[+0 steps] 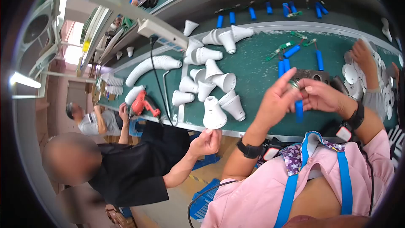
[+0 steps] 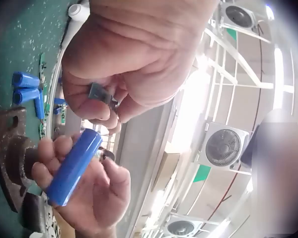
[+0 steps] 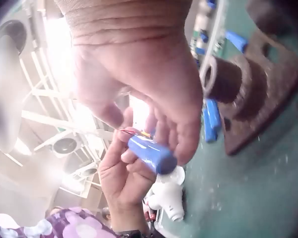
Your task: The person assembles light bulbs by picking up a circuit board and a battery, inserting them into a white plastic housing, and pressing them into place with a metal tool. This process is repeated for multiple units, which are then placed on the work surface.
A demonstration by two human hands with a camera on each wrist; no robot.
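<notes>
My left hand [image 1: 274,103] pinches a small green circuit board [image 2: 98,92] between thumb and fingers. Close beside it, my right hand [image 1: 324,96] has its fingers curled at a blue cylindrical battery [image 2: 75,167], which slants across them in the left wrist view. A thin red wire [image 3: 128,132] shows at the battery's end, by the left fingertips in the right wrist view. Both hands are above the front part of the green bench [image 1: 257,65]. Beyond them lies a rusty metal fixture [image 3: 260,94] with a round hollow post.
Blue batteries with boards [image 1: 292,51] lie behind the hands. White cone-shaped lamp housings [image 1: 206,76] cluster left, near a red power drill [image 1: 144,104]. A person in black [image 1: 130,169] reaches toward an upright white housing [image 1: 214,114]. Another hand [image 1: 363,57] is over white discs [image 1: 350,74] at right.
</notes>
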